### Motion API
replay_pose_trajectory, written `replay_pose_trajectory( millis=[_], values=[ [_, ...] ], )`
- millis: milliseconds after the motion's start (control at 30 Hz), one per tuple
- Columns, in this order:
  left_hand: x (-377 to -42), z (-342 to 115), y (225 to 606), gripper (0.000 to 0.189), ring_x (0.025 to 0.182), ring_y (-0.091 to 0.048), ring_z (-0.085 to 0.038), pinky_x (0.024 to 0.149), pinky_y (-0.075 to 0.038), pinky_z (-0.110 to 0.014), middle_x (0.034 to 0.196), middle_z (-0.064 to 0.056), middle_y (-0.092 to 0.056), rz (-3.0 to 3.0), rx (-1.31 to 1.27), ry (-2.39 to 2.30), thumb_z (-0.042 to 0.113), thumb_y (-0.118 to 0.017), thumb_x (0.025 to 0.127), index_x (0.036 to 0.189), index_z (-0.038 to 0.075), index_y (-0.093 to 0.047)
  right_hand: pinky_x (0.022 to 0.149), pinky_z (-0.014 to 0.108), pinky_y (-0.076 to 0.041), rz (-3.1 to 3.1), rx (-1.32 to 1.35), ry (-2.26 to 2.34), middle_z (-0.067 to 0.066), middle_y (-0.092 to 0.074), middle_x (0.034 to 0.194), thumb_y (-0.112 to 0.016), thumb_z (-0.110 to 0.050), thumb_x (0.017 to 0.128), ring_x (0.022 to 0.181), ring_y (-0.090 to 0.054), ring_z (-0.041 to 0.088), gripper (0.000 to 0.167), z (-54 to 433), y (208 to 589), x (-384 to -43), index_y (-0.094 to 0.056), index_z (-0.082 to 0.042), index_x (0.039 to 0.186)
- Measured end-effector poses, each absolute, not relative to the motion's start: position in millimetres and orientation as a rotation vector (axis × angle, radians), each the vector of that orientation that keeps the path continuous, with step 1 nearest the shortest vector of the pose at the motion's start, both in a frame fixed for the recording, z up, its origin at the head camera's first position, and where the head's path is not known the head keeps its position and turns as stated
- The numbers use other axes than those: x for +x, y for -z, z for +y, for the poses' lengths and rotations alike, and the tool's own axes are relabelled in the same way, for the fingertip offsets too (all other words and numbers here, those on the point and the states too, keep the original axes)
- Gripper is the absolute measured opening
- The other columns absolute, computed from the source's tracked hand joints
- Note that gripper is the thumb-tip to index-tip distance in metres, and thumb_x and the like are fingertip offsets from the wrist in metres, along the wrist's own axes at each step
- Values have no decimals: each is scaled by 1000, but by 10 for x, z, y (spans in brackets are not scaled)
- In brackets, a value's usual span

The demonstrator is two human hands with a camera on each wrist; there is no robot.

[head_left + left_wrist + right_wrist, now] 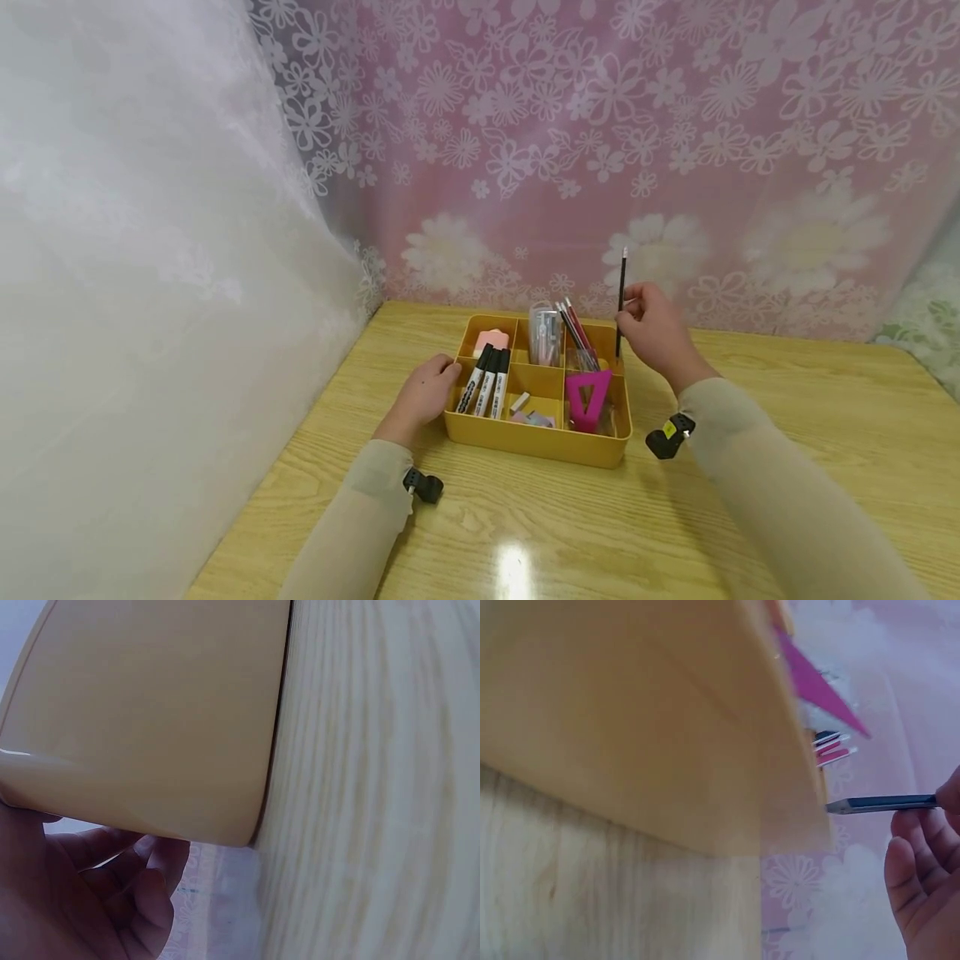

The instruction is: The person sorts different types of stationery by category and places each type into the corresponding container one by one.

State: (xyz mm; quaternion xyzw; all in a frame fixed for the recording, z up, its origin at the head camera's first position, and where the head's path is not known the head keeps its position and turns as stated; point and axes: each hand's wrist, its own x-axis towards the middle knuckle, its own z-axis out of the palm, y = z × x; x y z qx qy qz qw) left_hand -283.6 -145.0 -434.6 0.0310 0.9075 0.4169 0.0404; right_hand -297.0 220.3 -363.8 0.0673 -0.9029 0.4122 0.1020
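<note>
A yellow divided organizer box (536, 440) sits on the wooden table. At its left wall, my left hand (423, 392) grips the rim; the left wrist view shows curled fingers (154, 900) against the box side. Between thumb and fingers, my right hand (658, 332) pinches a dark pencil (622, 287) upright, white eraser end up, above the back right compartment. In the right wrist view the pencil's lower tip is right at the box rim. Several other pencils (577, 332) lean in that compartment. A magenta set square (587, 402) stands in the front right one.
Black-capped markers (486, 387) fill the front left compartment. Behind them is a pink item (491, 340); a clear case (545, 333) stands in the back middle. A white eraser (520, 402) and small pieces lie in the front middle. A floral curtain (570, 167) hangs behind the table (480, 517).
</note>
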Motion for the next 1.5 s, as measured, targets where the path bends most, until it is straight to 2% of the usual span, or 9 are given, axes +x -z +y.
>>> replay_pose_trajectory(
  millis=[233,400,700,1000,1167,1267,1333,1400,1500],
  values=[
    [-2824,-1444,4343,41,110,-59,-27,101,-46,-50,124,-7,-64,2790,106,-1258,41,-39,109,129,13,-62,76,45,-48,-2715,200,-1126,20,-60,111,-49,-13,100,94,-58,34,35,2274,3760,-2991,-49,1,132],
    [-2825,-1441,4348,42,109,-59,-27,101,-46,-50,124,-7,-64,2791,98,-1261,42,-39,109,129,13,-62,77,45,-48,-2741,180,-1090,20,-59,114,-48,-15,101,96,-58,35,35,2366,3819,-2996,-49,-1,133],
    [-2834,-1433,4340,42,110,-59,-27,101,-46,-50,124,-7,-64,2784,96,-1275,42,-39,109,129,13,-62,66,41,-44,-2873,53,-989,19,-54,117,-42,-21,100,82,-53,31,39,2679,3924,-2954,-48,-1,133],
    [-2846,-1436,4348,44,113,-58,-28,103,-45,-50,127,-8,-63,2788,71,-1248,43,-39,109,131,13,-61,66,41,-47,-2995,-46,-940,29,-53,123,-45,-22,100,88,-57,35,44,3030,4022,-2870,-45,5,135],
    [-2843,-1445,4349,44,114,-58,-28,104,-44,-51,127,-8,-63,2788,86,-1248,43,-39,109,132,12,-60,68,44,-48,-3070,-49,-884,33,-53,126,-48,-23,100,90,-58,37,42,3141,4069,-2843,-46,7,129],
    [-2839,-1445,4340,44,114,-58,-28,103,-44,-51,127,-8,-63,2795,90,-1248,42,-39,109,131,12,-61,68,46,-47,-3131,-36,-829,30,-57,118,-52,-23,99,85,-57,34,35,3192,4107,-2860,-49,6,119],
    [-2834,-1444,4332,43,114,-58,-28,103,-44,-51,127,-9,-63,2799,88,-1249,42,-39,109,131,12,-61,65,42,-44,-3184,-27,-805,23,-57,99,-53,-22,98,74,-53,29,27,3203,4124,-2877,-50,3,106],
    [-2831,-1443,4327,43,114,-58,-28,103,-45,-51,127,-9,-63,2800,84,-1252,42,-39,109,130,12,-61,61,39,-40,-3232,-8,-789,13,-51,82,-55,-22,96,66,-45,23,22,3202,4144,-2889,-47,-2,92],
    [-2825,-1442,4326,43,115,-58,-28,103,-45,-51,127,-9,-63,2800,83,-1253,42,-39,109,131,12,-61,58,36,-34,-3290,21,-781,3,-38,70,-59,-21,91,59,-34,19,23,3187,4175,-2891,-44,-8,80]
  ],
)
